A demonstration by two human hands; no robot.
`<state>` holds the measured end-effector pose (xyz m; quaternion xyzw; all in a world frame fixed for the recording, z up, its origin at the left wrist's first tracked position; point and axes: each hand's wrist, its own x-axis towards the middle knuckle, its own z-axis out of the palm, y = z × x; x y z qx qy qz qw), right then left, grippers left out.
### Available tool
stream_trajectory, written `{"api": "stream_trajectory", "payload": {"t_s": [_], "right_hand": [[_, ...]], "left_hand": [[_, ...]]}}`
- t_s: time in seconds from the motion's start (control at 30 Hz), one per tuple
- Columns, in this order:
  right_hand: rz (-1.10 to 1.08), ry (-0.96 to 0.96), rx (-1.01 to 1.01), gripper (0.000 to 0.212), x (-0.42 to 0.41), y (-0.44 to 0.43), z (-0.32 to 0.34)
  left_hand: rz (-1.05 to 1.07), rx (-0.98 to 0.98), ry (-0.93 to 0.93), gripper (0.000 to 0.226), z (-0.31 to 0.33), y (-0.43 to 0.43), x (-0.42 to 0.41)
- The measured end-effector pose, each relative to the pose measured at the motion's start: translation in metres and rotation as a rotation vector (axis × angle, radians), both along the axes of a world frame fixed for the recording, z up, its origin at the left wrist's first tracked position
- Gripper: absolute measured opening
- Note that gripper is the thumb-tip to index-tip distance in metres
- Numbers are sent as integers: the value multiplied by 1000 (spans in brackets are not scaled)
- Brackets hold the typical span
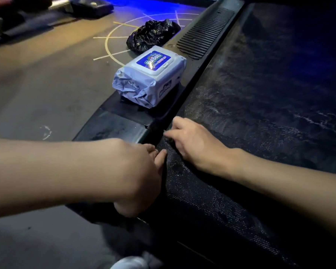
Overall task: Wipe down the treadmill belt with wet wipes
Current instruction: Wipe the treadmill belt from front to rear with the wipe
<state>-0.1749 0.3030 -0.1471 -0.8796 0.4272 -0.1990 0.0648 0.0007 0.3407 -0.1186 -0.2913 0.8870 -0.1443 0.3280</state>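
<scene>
The black textured treadmill belt (260, 84) fills the right side, with wet streaks on it. My left hand (136, 171) grips the belt's left edge, fingers curled down into the gap beside the side rail (114, 129). My right hand (194, 140) is just beyond it, its fingers curled over the same edge. The belt edge looks slightly raised between the hands. No wipe shows in either hand. A pack of wet wipes (149, 76), lid closed, lies on the side rail just beyond my hands.
A crumpled black plastic bag (153, 34) lies on the floor against the rail, behind the pack. A ribbed foot strip (206, 33) runs along the rail farther up. The gym floor with yellow lines lies to the left. A white shoe tip (132, 263) shows at the bottom.
</scene>
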Motion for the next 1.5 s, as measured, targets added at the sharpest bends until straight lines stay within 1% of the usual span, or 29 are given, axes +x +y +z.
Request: {"api": "stream_trajectory", "payload": {"t_s": [0.03,0.07,0.1,0.2,0.23,0.27,0.37,0.4,0.47,0.53,0.57,0.63,0.67,0.7,0.73,0.8,0.83,0.87,0.97,1.0,1.03,1.13,1.17,1.23,1.3,1.33,1.37,1.43,1.5], "right_hand": [[52,24,37,28,0,6,0],[91,39,46,28,-3,10,2],[103,27,43,28,-9,9,3],[-81,-42,-18,28,-19,-3,2],[-94,-44,-13,28,-16,1,1],[-55,-42,4,28,-12,10,0],[160,-20,106,30,-12,39,1],[174,-27,100,30,-17,37,2],[51,-100,37,25,-23,23,-3],[-39,-125,38,26,-17,23,-7],[4,-117,55,29,-11,32,-6],[228,-61,137,39,-6,55,-2],[310,-34,159,43,-8,61,0],[331,-22,150,45,-12,57,2],[284,-40,108,43,-16,47,2],[67,-109,27,31,-19,28,-4],[-5,-109,10,27,-18,27,-7],[-1,-92,8,28,-14,32,-9],[284,16,94,40,-11,61,-2],[334,31,87,45,-15,60,1],[314,25,62,46,-21,53,2],[60,-39,1,31,-35,37,-2],[55,-30,6,27,-36,43,-4],[187,16,68,30,-36,63,-1],[289,84,84,36,-45,75,3],[259,98,50,38,-51,72,4],[180,78,19,40,-59,67,4],[59,41,25,40,-65,67,2],[98,48,56,36,-61,82,1]], "left_hand": [[25,41,-162,82,5,4,-6],[35,107,-248,83,13,9,-13],[15,96,-288,85,22,12,-19],[-44,-41,-384,94,13,21,-10],[-55,-95,-411,96,11,21,-6],[-56,-118,-399,96,8,20,-3],[-57,-145,-348,95,7,19,1],[-53,-150,-353,94,6,18,1],[-33,-128,-350,89,9,16,1],[-23,-118,-358,82,14,13,-5],[-11,-98,-379,78,17,12,-7],[-13,-78,-421,74,20,9,-10],[-12,-76,-447,77,22,7,-12],[-20,-80,-459,82,24,7,-13],[-17,-79,-469,87,24,7,-14],[-6,-77,-486,92,23,7,-15],[-6,-66,-482,93,22,8,-16],[-19,-75,-494,93,21,8,-18],[-33,-61,-479,91,20,7,-22],[-28,-57,-461,90,18,8,-20],[-25,-52,-443,88,17,7,-19],[10,-79,-275,80,17,9,-19],[-21,-81,-272,77,16,8,-22],[-109,-94,-265,68,15,7,-28],[-144,-123,-160,64,18,4,-33],[-156,-137,-120,65,16,3,-31],[-158,-144,-89,65,16,3,-31],[-176,-162,-58,66,14,2,-27],[-166,-153,-5,68,10,2,-23]]}}
